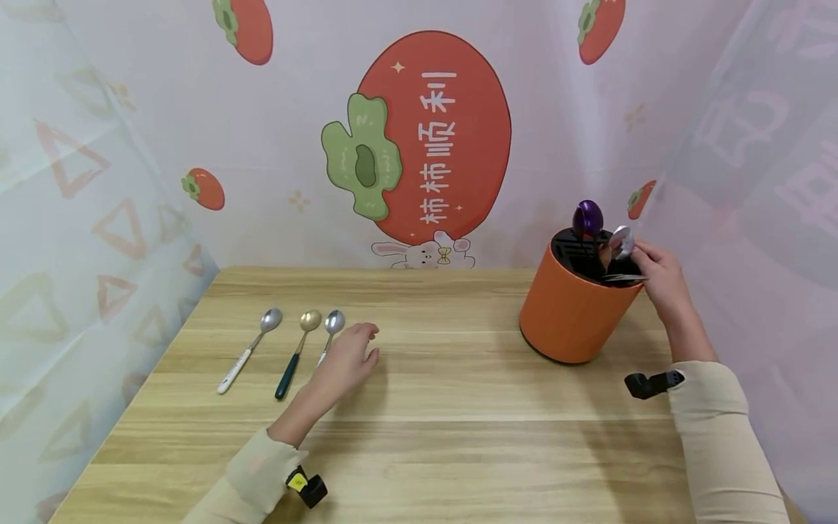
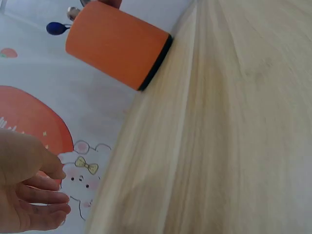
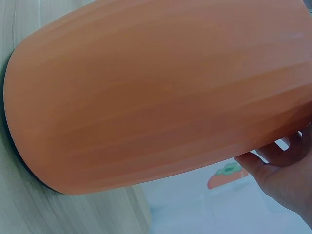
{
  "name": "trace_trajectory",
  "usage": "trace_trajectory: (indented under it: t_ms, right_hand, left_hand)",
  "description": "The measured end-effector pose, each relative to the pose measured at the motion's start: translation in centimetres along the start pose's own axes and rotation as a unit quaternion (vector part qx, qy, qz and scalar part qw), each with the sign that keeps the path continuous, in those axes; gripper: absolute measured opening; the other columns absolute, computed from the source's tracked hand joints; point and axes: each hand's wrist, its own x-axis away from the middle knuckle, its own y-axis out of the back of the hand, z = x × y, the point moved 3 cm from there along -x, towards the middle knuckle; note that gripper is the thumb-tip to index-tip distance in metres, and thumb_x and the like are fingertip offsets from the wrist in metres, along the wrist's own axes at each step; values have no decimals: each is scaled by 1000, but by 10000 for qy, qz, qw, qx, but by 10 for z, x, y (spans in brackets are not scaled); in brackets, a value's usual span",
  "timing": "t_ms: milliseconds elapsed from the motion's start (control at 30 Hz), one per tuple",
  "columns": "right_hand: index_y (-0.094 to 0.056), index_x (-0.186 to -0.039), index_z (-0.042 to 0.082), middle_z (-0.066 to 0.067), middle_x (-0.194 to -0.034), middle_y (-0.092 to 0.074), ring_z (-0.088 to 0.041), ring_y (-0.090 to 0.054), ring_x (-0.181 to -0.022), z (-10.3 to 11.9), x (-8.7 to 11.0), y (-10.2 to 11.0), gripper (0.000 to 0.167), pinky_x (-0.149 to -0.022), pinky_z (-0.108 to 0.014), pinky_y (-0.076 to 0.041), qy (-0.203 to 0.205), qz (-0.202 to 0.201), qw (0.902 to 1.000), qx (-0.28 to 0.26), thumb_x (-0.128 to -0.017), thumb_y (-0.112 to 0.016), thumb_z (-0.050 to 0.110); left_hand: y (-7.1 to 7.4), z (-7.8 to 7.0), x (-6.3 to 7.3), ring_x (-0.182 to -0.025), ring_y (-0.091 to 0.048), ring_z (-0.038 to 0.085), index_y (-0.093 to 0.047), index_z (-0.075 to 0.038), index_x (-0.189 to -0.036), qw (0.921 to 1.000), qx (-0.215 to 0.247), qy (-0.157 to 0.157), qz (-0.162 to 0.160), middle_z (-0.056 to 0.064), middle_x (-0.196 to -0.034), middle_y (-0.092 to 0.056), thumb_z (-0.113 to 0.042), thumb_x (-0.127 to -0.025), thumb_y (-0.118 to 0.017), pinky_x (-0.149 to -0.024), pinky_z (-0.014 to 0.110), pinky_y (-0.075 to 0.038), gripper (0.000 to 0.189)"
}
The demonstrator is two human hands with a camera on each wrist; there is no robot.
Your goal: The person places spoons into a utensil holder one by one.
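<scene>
An orange utensil holder (image 1: pixel 576 313) with a black slotted top stands at the right of the table. My right hand (image 1: pixel 664 280) is at its right rim, fingers curled at a silver spoon (image 1: pixel 622 241) that stands bowl up; the fingertips are partly hidden. Beside it rises a purple spoon (image 1: pixel 588 220). My left hand (image 1: pixel 347 356) hovers with relaxed fingers and holds nothing. Under it lies a silver spoon (image 1: pixel 334 322), its handle partly covered by the hand. To the left lie a gold-bowled spoon with a dark green handle (image 1: pixel 288 375) and a white-handled spoon (image 1: pixel 236 371).
The wooden table (image 1: pixel 458 393) reaches back to a printed cloth (image 1: pixel 294 94) with persimmon drawings. Cloth also hangs at the left and right sides. Flat silver pieces (image 1: pixel 622 278) show at the holder's front rim.
</scene>
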Motion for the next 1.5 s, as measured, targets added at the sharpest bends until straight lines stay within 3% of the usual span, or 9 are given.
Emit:
trace_trajectory:
  t_ms: [133,333,467,600,733,933,1167,1500]
  right_hand:
    - [-65,-129,28,42,-97,-56,17,-46,-103,1,-1,0,30,-83,1,-35,13,9,10000,-61,-105,-46,27]
    - [-64,-132,23,41,-98,-57,17,-47,-103,1,-1,-3,32,-83,-1,-36,24,63,9999,-120,-105,-46,24]
    - [-65,-127,28,42,-96,-57,17,-47,-101,1,-1,-2,29,-83,0,-36,26,17,9999,-118,-105,-45,24]
    - [-66,-124,30,42,-95,-57,18,-47,-101,2,-1,0,28,-83,0,-36,30,3,9999,-165,-106,-46,25]
    - [-64,-131,23,42,-95,-57,16,-48,-102,2,0,0,32,-82,-1,-36,-2,19,9999,-127,-105,-46,26]
    - [-55,-142,9,43,-97,-55,18,-46,-103,0,1,0,42,-83,0,-36,-41,-17,10000,65,-105,-45,27]
    - [-52,-144,15,30,-122,-57,15,-46,-113,0,-1,0,42,-87,2,-36,-71,41,9996,259,-106,-44,29]
    - [-61,-137,17,43,-96,-55,20,-47,-101,-2,-3,0,35,-84,1,-36,48,40,10000,-44,-106,-45,22]
  left_hand:
    - [1,14,6,-102,-65,37,-62,8,-115,9999,-116,71,-69,24,-109,-67,0,-88,-67,-85,45,-57,29]
    - [14,46,18,-94,-64,43,-60,13,-112,9980,-518,286,-224,28,-103,-65,4,-84,-67,-79,49,-56,30]
    - [20,64,19,-76,-62,36,-59,13,-99,9946,-841,615,-4,24,-89,-62,-1,-83,-70,-68,46,-55,24]
    - [20,74,20,-63,-56,27,-58,7,-84,9906,-923,877,507,16,-75,-58,-4,-86,-66,-56,40,-51,14]
    - [17,78,20,-58,-54,25,-57,1,-78,9868,-960,1031,803,10,-67,-57,-5,-87,-63,-51,38,-47,13]
    - [14,81,17,-55,-52,22,-55,-3,-74,9853,-955,1090,903,6,-62,-54,-6,-88,-62,-48,33,-44,17]
    - [11,84,11,-51,-49,17,-53,-6,-68,9850,-830,1088,1052,3,-59,-51,-6,-89,-61,-46,27,-38,23]
    - [9,83,4,-49,-42,12,-48,-11,-60,9863,-363,1145,1128,-2,-54,-44,-9,-86,-64,-46,23,-34,31]
